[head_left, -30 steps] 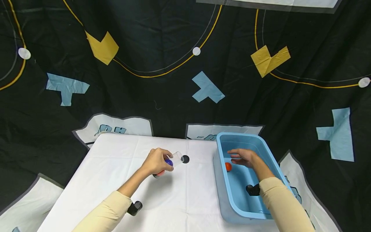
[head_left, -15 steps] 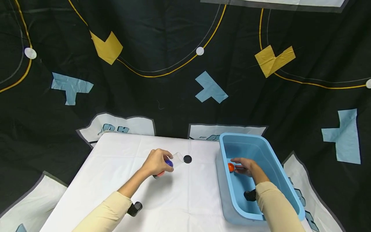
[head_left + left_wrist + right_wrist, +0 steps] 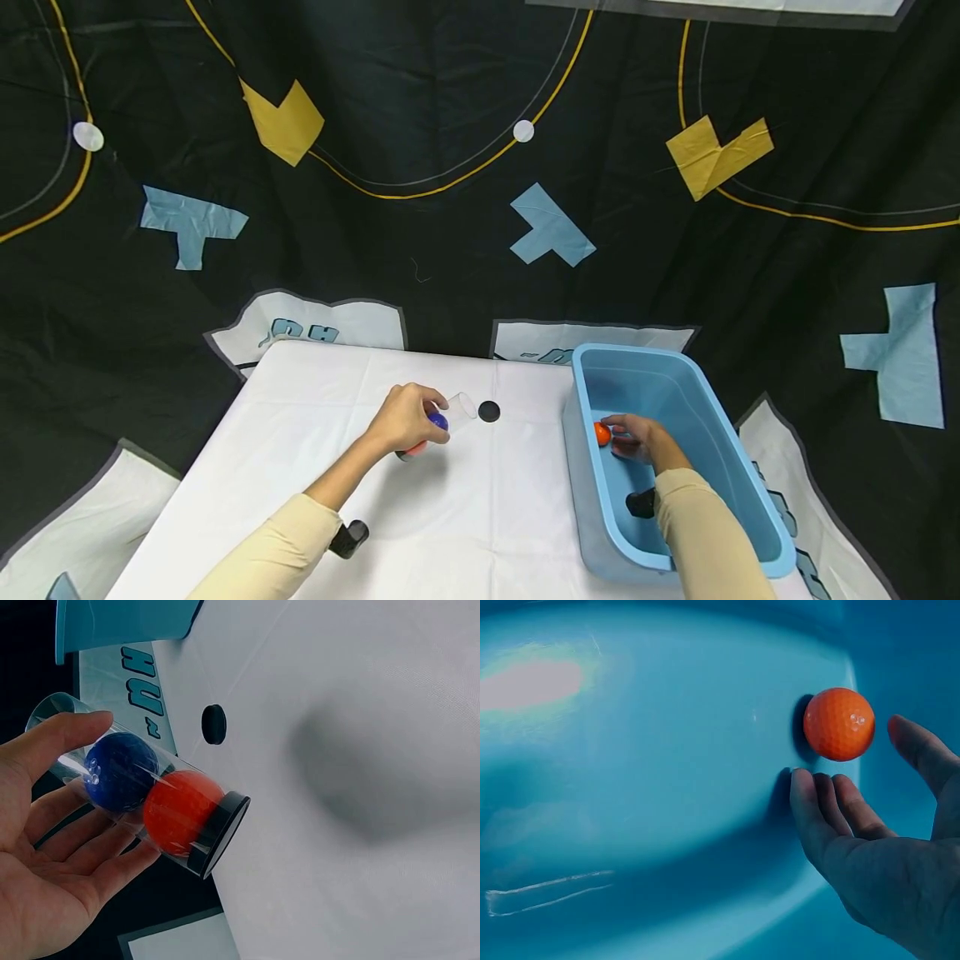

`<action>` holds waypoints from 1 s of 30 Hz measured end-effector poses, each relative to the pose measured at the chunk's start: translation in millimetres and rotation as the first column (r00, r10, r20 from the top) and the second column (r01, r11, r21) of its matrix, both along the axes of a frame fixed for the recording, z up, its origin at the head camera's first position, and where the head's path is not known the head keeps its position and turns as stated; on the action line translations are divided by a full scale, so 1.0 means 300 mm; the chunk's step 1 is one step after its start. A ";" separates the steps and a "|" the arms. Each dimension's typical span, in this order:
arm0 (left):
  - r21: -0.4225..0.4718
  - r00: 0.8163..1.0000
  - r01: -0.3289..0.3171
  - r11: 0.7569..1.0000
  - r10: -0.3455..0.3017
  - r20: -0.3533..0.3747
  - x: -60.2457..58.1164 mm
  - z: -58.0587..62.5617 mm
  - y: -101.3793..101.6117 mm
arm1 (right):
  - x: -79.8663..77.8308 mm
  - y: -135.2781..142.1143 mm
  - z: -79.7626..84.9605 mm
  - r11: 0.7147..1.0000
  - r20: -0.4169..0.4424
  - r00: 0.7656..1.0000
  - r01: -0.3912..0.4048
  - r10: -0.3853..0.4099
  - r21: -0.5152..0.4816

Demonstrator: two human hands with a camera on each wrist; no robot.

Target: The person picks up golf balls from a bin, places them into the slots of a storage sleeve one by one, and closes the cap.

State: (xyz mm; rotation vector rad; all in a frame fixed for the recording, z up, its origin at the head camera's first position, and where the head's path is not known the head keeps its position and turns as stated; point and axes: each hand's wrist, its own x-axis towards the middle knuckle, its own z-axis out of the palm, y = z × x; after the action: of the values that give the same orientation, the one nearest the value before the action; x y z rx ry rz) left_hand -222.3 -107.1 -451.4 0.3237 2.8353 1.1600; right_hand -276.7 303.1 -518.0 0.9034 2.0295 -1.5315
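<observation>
My left hand (image 3: 405, 418) grips a clear plastic tube (image 3: 71, 761) above the white table, fingers and thumb around its side. Inside it a blue golf ball (image 3: 121, 772) lies against an orange-red ball (image 3: 183, 812), which sits at the end closed by a black cap (image 3: 220, 835). The tube is tilted, its other end uncapped. Down in the blue bin, my right hand (image 3: 885, 862) has its thumb and fingers spread on either side of an orange golf ball (image 3: 839, 724), with a gap still showing around the ball. That ball rests on the bin's floor near its left wall.
A loose black cap (image 3: 489, 411) lies on the white table (image 3: 450, 517) right of the tube. The blue bin (image 3: 573, 467) stands at the table's right side, its walls rising around my right hand. Behind hangs a black cloth (image 3: 420, 250) with tape patches.
My right hand has lowered into the bin and closed in on the orange golf ball. My left hand holds the tube much as before. The head view has turned slightly left.
</observation>
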 end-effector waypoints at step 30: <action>0.020 1.000 -0.013 1.000 0.013 0.003 0.003 -0.007 -0.012 | -0.024 -0.009 -0.036 0.995 -0.007 1.000 -0.012 0.011 -0.094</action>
State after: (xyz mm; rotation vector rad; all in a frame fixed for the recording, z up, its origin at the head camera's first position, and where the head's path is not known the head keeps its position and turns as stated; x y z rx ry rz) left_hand -221.4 -110.7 -453.3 0.3050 2.8297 1.1906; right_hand -283.7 300.5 -528.8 0.8499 1.9454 -1.6115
